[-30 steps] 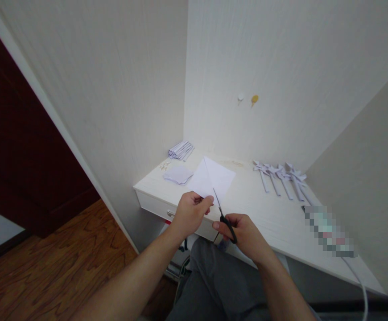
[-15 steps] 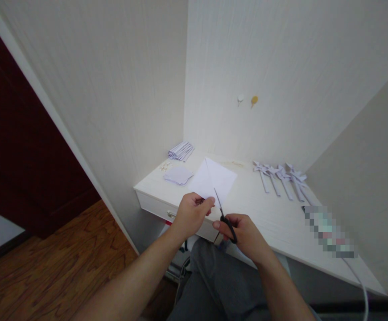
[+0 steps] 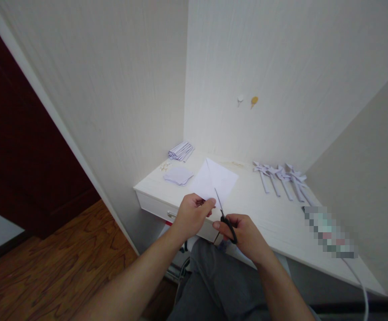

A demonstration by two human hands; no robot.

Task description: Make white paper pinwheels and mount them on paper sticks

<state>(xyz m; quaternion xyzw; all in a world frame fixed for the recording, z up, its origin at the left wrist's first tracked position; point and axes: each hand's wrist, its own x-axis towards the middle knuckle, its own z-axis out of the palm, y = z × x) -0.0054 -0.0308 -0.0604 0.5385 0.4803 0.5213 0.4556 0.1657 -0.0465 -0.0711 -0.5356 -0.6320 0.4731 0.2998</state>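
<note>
"How's your left side?"

"My left hand (image 3: pixel 191 216) is pinched closed, the left thumb (image 3: pixel 208 206) stretched toward my right, fingers (image 3: pixel 196 197) curled."

"And the other?"

"My right hand (image 3: pixel 244 234) is closed too, the right thumb (image 3: pixel 223 228) pointing left. They sit near each other without touching, the left a little farther forward."

"Arms?"

"Both bare: my left forearm (image 3: pixel 137 272) slants in from the lower left, my right forearm (image 3: pixel 281 285) from the lower right."

Looks like smooth, matt paper on the white square sheet (image 3: pixel 213 177), plastic on black looped scissor handles (image 3: pixel 228 228) at five o'clock, streaky wood on brown floor (image 3: pixel 76 263) at eight.
</note>
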